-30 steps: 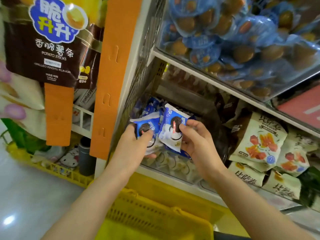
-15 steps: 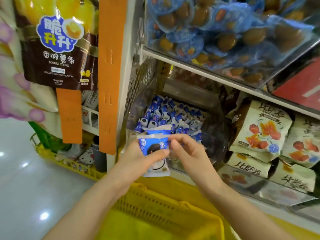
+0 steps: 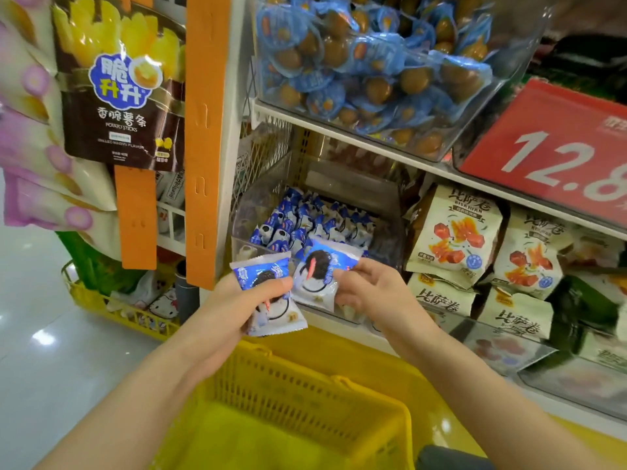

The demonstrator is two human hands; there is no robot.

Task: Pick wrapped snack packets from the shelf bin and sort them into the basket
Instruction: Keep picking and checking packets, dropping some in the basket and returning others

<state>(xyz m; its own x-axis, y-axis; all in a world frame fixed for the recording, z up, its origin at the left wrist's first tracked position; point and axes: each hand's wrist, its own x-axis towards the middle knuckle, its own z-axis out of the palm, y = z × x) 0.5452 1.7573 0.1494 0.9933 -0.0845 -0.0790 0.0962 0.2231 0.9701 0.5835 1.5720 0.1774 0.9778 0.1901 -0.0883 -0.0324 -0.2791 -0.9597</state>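
My left hand grips a blue-and-white snack packet with a dark cookie printed on it. My right hand pinches a second packet of the same kind by its right edge. Both packets are held side by side in front of the clear shelf bin, which holds several more blue-and-white packets. The yellow plastic basket sits directly below my hands, its inside looking bare where I can see it.
Cream snack bags fill the bin to the right. A clear bin of blue-wrapped brown snacks sits on the shelf above, beside a red price sign. An orange hanging strip and a potato-stick bag hang at left.
Both hands drew back out of the bin and downward, each still holding a packet. The packets overlapped half a second ago and are now spread side by side above the basket.
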